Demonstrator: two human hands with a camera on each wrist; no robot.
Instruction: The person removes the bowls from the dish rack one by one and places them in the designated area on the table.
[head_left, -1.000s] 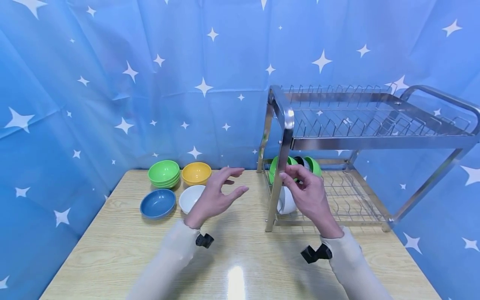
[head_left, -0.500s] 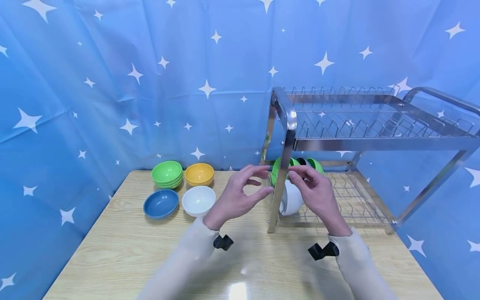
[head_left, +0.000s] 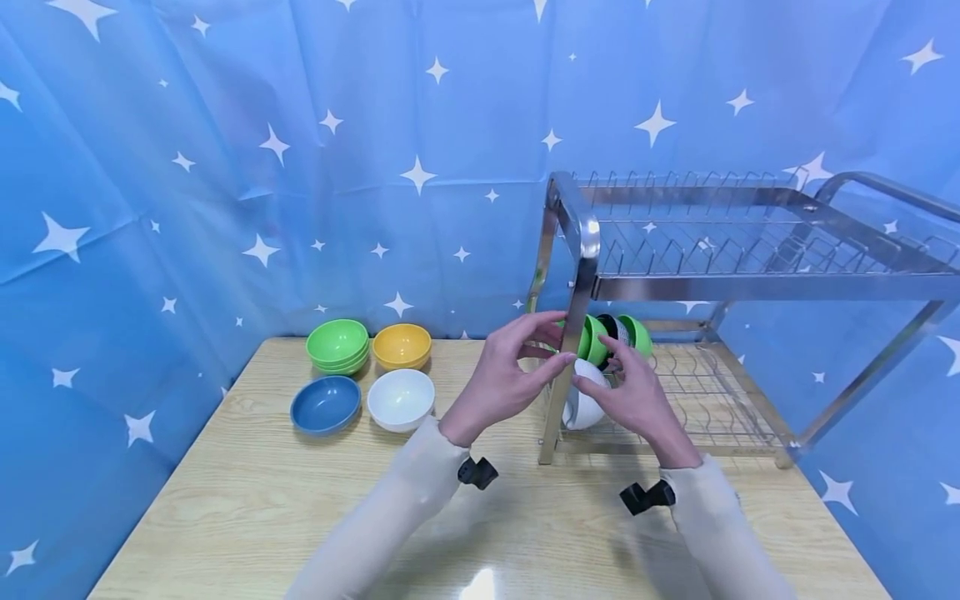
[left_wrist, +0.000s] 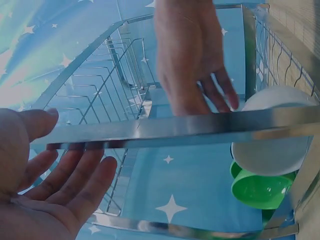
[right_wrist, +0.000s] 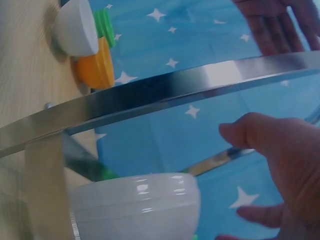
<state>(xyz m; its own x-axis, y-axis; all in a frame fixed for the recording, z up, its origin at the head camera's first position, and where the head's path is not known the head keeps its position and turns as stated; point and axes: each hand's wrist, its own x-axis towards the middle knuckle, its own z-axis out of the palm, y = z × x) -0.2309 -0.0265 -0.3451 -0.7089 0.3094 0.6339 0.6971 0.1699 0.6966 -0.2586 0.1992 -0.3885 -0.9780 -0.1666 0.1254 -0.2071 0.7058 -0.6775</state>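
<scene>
My left hand [head_left: 513, 371] is at the front left post [head_left: 557, 408] of a metal dish rack, fingertips and thumb tip right at the metal with a gap between them. Just right of the post, my right hand [head_left: 637, 396] hovers with thumb and fingers apart, holding nothing. A white bowl [head_left: 583, 410] stands on its side on the lower rack beside that hand. It fills the bottom of the right wrist view [right_wrist: 140, 207]. Behind it, green bowls [head_left: 596, 340] and a black item lean in a row, partly hidden by the post and right hand.
On the table's left stand stacked green bowls [head_left: 337, 340], a yellow bowl [head_left: 402, 346], a blue bowl [head_left: 326, 405] and a white bowl [head_left: 401, 398]. The rack's upper tier [head_left: 750, 287] overhangs the lower wire shelf [head_left: 705, 383]. A starry blue curtain [head_left: 450, 125] hangs behind.
My left hand has moved right, from near the table bowls to the rack post. My right hand has come away from the post, its fingers spreading. The white rack bowl stays in place.
</scene>
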